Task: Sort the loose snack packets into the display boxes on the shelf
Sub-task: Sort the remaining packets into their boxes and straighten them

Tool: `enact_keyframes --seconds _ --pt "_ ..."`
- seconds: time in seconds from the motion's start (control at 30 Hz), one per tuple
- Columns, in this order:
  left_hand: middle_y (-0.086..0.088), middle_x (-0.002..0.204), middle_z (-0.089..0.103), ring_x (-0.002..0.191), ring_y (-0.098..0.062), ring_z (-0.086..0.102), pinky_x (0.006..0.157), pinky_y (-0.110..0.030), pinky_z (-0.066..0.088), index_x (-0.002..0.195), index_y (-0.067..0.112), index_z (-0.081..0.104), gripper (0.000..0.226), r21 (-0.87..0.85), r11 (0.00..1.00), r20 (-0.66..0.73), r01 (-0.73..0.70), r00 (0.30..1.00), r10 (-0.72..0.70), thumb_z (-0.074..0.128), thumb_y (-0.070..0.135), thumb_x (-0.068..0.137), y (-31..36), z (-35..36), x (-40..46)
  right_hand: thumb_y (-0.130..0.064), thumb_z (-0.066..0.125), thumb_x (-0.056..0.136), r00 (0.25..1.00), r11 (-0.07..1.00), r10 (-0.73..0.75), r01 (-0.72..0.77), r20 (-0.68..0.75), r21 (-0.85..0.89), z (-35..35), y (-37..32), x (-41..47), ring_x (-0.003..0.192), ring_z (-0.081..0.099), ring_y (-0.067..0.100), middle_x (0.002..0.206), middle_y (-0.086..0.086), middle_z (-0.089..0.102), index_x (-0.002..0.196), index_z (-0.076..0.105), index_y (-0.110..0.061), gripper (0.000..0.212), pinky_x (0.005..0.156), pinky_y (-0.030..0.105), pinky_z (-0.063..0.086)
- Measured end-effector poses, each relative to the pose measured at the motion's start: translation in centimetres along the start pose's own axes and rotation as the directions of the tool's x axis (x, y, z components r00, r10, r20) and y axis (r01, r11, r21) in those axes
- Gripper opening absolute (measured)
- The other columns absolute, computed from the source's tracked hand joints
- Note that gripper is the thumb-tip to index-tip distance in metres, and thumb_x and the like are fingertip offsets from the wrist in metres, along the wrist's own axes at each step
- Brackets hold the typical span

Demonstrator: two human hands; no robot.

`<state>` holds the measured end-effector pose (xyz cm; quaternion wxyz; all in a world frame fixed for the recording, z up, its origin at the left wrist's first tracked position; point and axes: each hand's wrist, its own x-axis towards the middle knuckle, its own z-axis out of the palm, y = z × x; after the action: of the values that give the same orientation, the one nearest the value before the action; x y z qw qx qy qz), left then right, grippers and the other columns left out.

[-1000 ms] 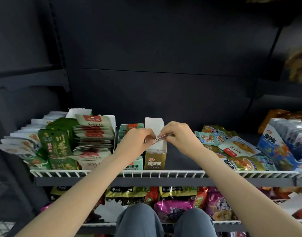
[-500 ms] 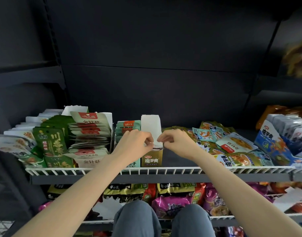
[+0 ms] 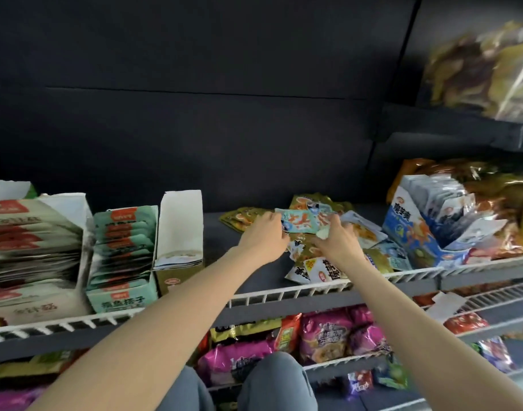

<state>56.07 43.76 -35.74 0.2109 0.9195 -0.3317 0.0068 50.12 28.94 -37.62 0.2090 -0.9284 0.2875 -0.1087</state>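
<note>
Both hands are on the loose pile: left hand (image 3: pixel 264 232) and right hand (image 3: pixel 334 241) each pinch an edge of a light-blue packet (image 3: pixel 299 222) lying on top. Left of the pile, the narrow olive box (image 3: pixel 178 256) looks nearly empty (others packed). Plenty of packets left, I'd say.

light-blue packet (image 3: pixel 300 221), teal box (image 3: pixel 122 301), purple bags (image 3: pixel 325 333)
</note>
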Motion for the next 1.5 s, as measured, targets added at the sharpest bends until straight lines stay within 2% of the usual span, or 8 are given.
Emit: enact_keyframes --seconds 0.13,0.23,0.43,0.63,0.87,1.0,1.23,1.5 --pt "-0.008 0.158 0.004 0.145 -0.026 0.009 0.118 -0.037 0.014 0.150 0.010 0.005 0.073 0.074 0.997 0.135 0.023 0.990 -0.033 0.048 0.031 0.095 -1.2 3.3 3.1 -0.050 0.063 0.083 0.989 0.963 0.147 -0.136 0.031 -0.233 1.0 2.0 3.2 0.144 -0.002 0.040 0.155 0.025 0.006 0.149 0.005 -0.017 0.094 0.116 0.050 -0.002" --pt "-0.008 0.158 0.005 0.145 -0.024 0.009 0.118 -0.035 0.012 0.150 0.011 0.007 0.075 0.058 0.996 0.195 0.066 0.978 -0.077 0.049 0.035 0.094 -1.9 4.7 4.8 -0.047 0.061 0.085 0.984 0.949 0.160 -0.133 0.072 -0.287 2.0 1.4 4.5 0.135 0.031 0.040 0.143 0.026 0.035 0.143 0.025 -0.010 0.078 0.110 0.048 0.027" --pt "-0.009 0.157 0.009 0.142 -0.029 0.013 0.115 -0.036 0.016 0.146 0.010 0.029 0.058 0.008 0.995 0.077 0.098 0.992 -0.099 0.051 0.026 0.094 -1.4 5.6 5.4 -0.002 0.048 0.093 0.901 0.705 -0.417 0.404 0.119 -0.583 2.2 -1.1 3.8 0.099 0.062 0.026 0.108 0.009 0.063 0.113 0.057 -0.008 0.023 0.068 0.030 0.041" --pt "-0.005 0.157 0.008 0.145 -0.024 0.007 0.117 -0.037 0.017 0.148 0.014 0.021 0.083 -0.175 0.984 0.193 0.028 0.981 0.007 0.069 0.029 0.082 -0.1 4.2 4.3 -0.004 0.041 0.095 0.946 0.945 -0.219 0.267 -0.241 0.189 0.1 -3.1 3.7 0.064 0.054 0.016 0.073 0.003 0.054 0.082 0.052 -0.008 0.018 0.048 0.016 0.032" --pt "-0.005 0.095 0.064 0.088 -0.021 0.061 0.067 -0.026 0.043 0.102 0.010 0.058 0.011 -0.391 0.917 -0.343 -0.072 0.936 -0.073 0.050 0.011 0.094 -0.6 -1.0 0.4 -0.025 0.038 0.101 0.991 0.489 -0.115 0.119 -0.071 0.864 -3.3 -7.3 0.2 0.078 0.068 0.015 0.088 0.007 0.068 0.091 0.061 -0.009 0.030 0.061 0.026 0.056" --pt "0.000 0.087 0.068 0.077 -0.014 0.061 0.060 -0.020 0.043 0.099 0.014 0.069 0.019 -0.423 0.896 -0.417 -0.131 0.906 -0.064 0.051 0.020 0.095 -2.2 -6.2 -3.3 -0.025 0.058 0.091 0.942 0.682 -0.314 0.312 -0.119 0.661 -3.3 -9.0 -1.2 0.091 0.062 0.012 0.113 -0.005 0.057 0.128 0.045 -0.023 0.039 0.067 0.029 0.056" --pt "0.010 0.085 0.069 0.079 -0.001 0.060 0.070 -0.013 0.044 0.095 0.016 0.072 0.014 -0.292 0.921 -0.568 -0.258 0.822 0.050 0.064 0.010 0.086 -7.9 -14.0 -10.5 -0.007 0.063 0.087 0.823 0.545 -0.504 0.539 -0.262 0.643 -2.6 -16.8 -6.5 0.075 0.066 0.017 0.076 -0.001 0.067 0.078 0.066 -0.015 0.013 0.069 0.036 0.057" --pt "0.001 0.082 0.067 0.075 -0.019 0.063 0.071 -0.035 0.053 0.090 0.023 0.063 0.006 -0.168 0.984 -0.729 -0.065 0.680 -0.080 0.065 0.019 0.086 -16.3 -20.8 -16.5 -0.026 0.059 0.091 0.773 0.473 -0.602 0.547 -0.200 0.690 0.3 -27.6 -10.9 0.088 0.067 0.021 0.091 -0.001 0.072 0.092 0.069 -0.024 0.010 0.081 0.046 0.055"
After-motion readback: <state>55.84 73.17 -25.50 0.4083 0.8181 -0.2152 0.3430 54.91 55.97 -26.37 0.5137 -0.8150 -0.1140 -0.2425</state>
